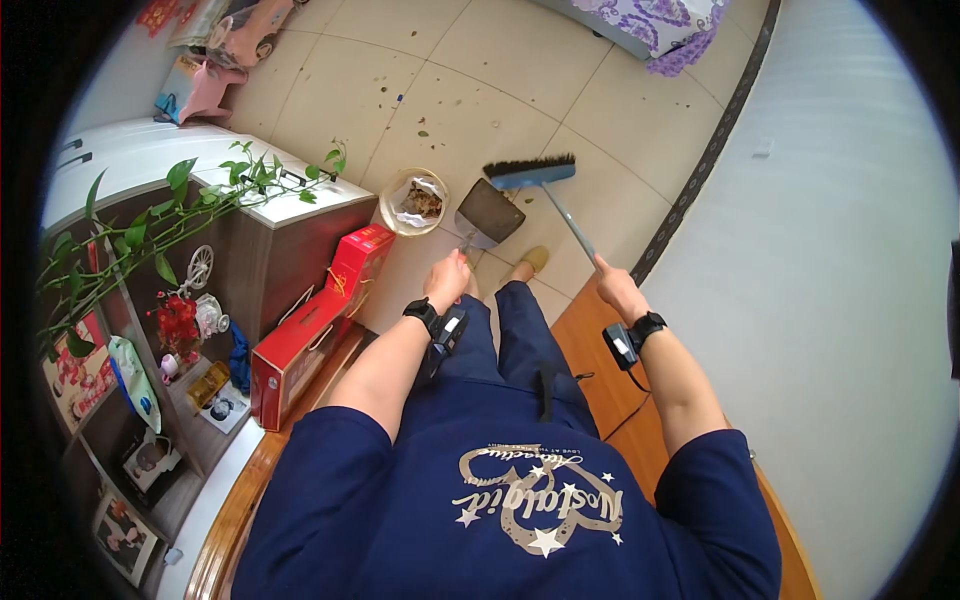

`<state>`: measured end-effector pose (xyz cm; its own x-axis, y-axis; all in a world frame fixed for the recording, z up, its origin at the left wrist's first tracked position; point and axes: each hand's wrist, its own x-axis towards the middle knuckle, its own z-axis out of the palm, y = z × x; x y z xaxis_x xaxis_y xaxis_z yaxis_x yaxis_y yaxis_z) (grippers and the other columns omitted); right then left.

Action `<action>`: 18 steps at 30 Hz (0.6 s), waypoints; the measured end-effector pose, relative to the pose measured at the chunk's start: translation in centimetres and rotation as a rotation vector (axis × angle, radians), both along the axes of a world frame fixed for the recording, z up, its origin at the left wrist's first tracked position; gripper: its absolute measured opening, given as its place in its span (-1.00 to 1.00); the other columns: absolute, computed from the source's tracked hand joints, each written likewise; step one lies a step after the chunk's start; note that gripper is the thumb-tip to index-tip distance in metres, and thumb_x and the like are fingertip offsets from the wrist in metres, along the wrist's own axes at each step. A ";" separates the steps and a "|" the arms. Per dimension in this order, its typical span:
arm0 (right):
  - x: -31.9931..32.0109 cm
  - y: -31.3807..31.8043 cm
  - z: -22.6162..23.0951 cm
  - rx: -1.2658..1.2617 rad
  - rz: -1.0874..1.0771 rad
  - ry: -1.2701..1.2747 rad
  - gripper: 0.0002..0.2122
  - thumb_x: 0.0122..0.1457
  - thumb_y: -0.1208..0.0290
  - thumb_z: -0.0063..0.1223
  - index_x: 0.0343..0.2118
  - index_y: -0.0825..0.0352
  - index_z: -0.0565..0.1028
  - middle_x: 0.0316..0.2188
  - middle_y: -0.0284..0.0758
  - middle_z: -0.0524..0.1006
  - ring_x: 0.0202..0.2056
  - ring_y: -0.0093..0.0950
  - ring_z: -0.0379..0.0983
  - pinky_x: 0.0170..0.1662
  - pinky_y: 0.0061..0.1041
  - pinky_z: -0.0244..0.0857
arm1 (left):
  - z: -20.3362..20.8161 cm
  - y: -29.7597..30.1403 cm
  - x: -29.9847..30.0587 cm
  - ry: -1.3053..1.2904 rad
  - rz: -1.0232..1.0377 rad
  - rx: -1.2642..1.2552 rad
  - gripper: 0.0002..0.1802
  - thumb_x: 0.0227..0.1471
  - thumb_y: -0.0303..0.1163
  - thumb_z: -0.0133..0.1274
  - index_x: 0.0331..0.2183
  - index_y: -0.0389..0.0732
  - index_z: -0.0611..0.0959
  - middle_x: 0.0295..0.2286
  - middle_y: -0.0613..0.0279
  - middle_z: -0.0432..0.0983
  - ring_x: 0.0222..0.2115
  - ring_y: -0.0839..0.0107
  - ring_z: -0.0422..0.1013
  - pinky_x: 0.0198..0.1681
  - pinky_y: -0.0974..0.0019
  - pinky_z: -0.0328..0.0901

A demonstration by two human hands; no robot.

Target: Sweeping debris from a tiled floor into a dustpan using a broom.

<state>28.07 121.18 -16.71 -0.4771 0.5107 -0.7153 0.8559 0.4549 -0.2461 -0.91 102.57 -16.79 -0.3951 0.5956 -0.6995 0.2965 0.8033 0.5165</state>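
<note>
My left hand (449, 277) is closed around the handle of a dark grey dustpan (493, 212), whose pan lies over the tiles in front of my feet. In my right hand (622, 293) is the pole of a broom (535, 175) with a blue-grey head and black bristles. The broom head is just beyond the dustpan's far edge; whether the two touch I cannot tell. Left of the dustpan stands a round, pale yellow waste bin (388, 214) with brown scraps and white paper or lining inside. Dry leaf bits (422, 134) and small crumbs are scattered over the floor beyond.
At left are red gift boxes (300, 345), a shelf cabinet (235, 240) with ornaments and photos, and a trailing plant (135, 232). A pink item (208, 92) stands at far left. Purple-patterned fabric (672, 30) hangs at the top. A white wall (800, 220) runs along the right.
</note>
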 end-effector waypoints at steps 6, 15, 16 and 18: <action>2.4 -1.2 5.9 -0.423 -0.690 0.055 -0.51 0.07 0.41 -0.25 0.11 0.03 0.05 -0.75 -0.38 0.25 -0.76 -0.57 0.20 -0.69 -0.56 0.17 | 0.3 -0.1 -0.1 0.050 0.047 -0.008 -0.68 -0.11 -0.38 -0.23 -0.27 -0.29 0.45 -0.64 0.01 0.44 -0.76 0.26 0.38 -0.72 0.26 0.28; -0.3 -5.6 -0.8 -0.460 -0.773 -0.001 -0.39 -0.06 0.47 -0.30 0.14 0.17 -0.08 -0.66 -0.17 0.44 -0.70 -0.38 0.37 -0.63 -0.42 0.22 | 1.9 2.4 0.8 0.047 -0.062 -0.052 -0.67 -0.12 -0.35 -0.20 -0.27 -0.29 0.43 -0.50 0.00 0.47 -0.69 0.22 0.40 -0.56 0.23 0.30; -0.1 -6.8 -0.9 -0.448 -0.659 -0.062 -0.39 -0.06 0.47 -0.30 0.14 0.18 -0.08 -0.65 -0.17 0.44 -0.70 -0.38 0.37 -0.63 -0.42 0.23 | 1.6 2.6 1.0 0.056 -0.074 -0.047 -0.72 -0.12 -0.36 -0.20 -0.30 -0.27 0.43 -0.47 0.09 0.48 -0.74 0.29 0.38 -0.62 0.27 0.28; -1.0 -8.4 1.1 -0.584 -0.567 -0.104 -0.40 -0.06 0.48 -0.30 0.14 0.18 -0.07 -0.64 -0.20 0.45 -0.69 -0.43 0.36 -0.62 -0.45 0.24 | 1.2 2.0 0.7 0.062 -0.063 -0.069 -0.71 -0.12 -0.37 -0.20 -0.30 -0.27 0.43 -0.49 0.08 0.48 -0.75 0.29 0.38 -0.62 0.27 0.28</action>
